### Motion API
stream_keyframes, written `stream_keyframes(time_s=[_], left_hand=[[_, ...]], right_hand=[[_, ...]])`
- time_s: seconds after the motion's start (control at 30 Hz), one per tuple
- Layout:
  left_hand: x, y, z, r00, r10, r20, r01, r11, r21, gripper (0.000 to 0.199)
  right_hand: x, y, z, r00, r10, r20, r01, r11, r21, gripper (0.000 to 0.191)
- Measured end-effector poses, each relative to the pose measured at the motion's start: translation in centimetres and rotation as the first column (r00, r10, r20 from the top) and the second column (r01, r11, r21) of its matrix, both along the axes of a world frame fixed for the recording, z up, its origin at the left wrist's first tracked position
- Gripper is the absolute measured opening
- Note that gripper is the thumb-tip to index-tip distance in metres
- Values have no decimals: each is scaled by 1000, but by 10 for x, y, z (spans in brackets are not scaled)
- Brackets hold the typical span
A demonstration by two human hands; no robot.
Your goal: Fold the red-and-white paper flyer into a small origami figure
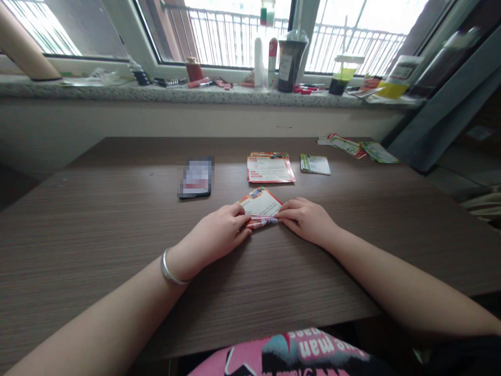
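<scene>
A printed paper card (263, 202), white with orange and red edges, lies on the table in front of me. Its near edge is folded over, showing a colourful strip. My left hand (225, 225) pinches the left end of the fold, thumb at the near side. At the right end, the fingers of my right hand (307, 219) close on the fold. Just beyond it lies a stack of similar cards (271, 169), with a smaller green-and-white stack (316, 164) to its right.
A phone (197, 178) with a blurred screen lies left of the stack. Several green and red paper pieces (346, 145) sit at the table's far right. On the windowsill (227, 96) stand a dark cup (288, 65), bottles and small items. The wooden table (97, 219) ends near my lap.
</scene>
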State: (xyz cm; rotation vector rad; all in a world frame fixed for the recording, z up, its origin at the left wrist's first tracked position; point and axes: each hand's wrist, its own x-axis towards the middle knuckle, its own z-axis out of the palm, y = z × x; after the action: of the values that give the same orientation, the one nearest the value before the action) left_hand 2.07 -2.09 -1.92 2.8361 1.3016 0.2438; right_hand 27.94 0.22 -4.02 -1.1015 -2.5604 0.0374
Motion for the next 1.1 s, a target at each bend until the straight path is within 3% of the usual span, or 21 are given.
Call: stream_keyframes(time_s=[0.57,1.1], left_hand=[[8,-7,6,992,50,-113,-42,996,77,34],[7,-8,-3,986,36,-160,-7,984,179,31]], right_hand=[[-2,-3,5,998,-13,63,11,999,40,26],[-4,-7,9,987,-5,162,-14,993,117,26]])
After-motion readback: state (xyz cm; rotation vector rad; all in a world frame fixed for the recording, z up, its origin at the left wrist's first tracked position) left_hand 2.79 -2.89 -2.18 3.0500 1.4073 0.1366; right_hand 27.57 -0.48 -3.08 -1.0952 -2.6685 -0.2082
